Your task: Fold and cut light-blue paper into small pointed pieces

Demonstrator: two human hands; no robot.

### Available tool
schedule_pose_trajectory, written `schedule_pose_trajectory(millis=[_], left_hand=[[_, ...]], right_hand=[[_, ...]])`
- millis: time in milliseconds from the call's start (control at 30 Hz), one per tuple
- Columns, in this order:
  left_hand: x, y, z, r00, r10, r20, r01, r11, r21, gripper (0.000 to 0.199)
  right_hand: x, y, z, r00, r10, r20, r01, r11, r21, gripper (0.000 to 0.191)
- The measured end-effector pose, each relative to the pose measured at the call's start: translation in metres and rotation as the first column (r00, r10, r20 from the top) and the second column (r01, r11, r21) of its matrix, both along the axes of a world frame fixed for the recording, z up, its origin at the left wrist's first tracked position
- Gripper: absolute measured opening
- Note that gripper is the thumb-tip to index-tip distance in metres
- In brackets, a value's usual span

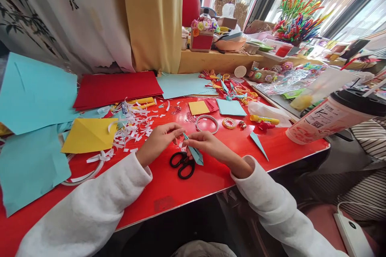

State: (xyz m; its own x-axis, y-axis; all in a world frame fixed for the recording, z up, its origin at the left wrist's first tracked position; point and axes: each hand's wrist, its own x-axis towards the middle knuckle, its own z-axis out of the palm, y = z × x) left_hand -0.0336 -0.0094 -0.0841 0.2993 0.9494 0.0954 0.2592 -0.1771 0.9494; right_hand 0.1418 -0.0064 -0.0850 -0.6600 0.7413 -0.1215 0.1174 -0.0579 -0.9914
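A folded piece of light blue paper (196,156) is pinched between my two hands over the front of the red table. My left hand (161,139) grips its narrow tip from the left with thumb and fingers. From the right, my right hand (208,144) pinches the same paper a little below the tip. Black-handled scissors (186,170) lie just under the hands, their blades hidden. Behind the hands is a white ring (207,124). A second folded blue paper piece (258,145), long and pointed, lies on the table to the right.
Blue (231,107) and yellow (198,107) paper squares lie behind the ring. White paper shreds (137,124) spread to the left, beside large blue sheets (33,164) and red sheets (117,88). A lidded drink cup (334,116) stands at the right edge, near a yellow glue stick (264,119).
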Motion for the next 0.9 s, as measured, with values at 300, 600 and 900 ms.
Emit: schedule_pose_trajectory(millis=[300,600,900], left_hand=[[-0.0034,-0.0022,0.0027,0.989,-0.054,-0.135,0.089,0.961,0.262,0.013],[-0.0048,0.0028,-0.0036,0.996,-0.042,-0.081,0.046,0.998,0.045,0.023],[-0.0043,0.0004,-0.0002,0.978,0.078,-0.192,-0.050,0.988,0.147,0.022]], right_hand=[[0.0068,-0.0001,-0.0004,0.978,0.140,-0.155,-0.174,0.957,-0.234,0.025],[-0.0017,-0.0030,-0.0041,0.996,0.012,-0.091,-0.019,0.997,-0.077,0.020],[0.0012,-0.0030,-0.0065,0.972,0.096,-0.213,-0.149,0.957,-0.250,0.032]])
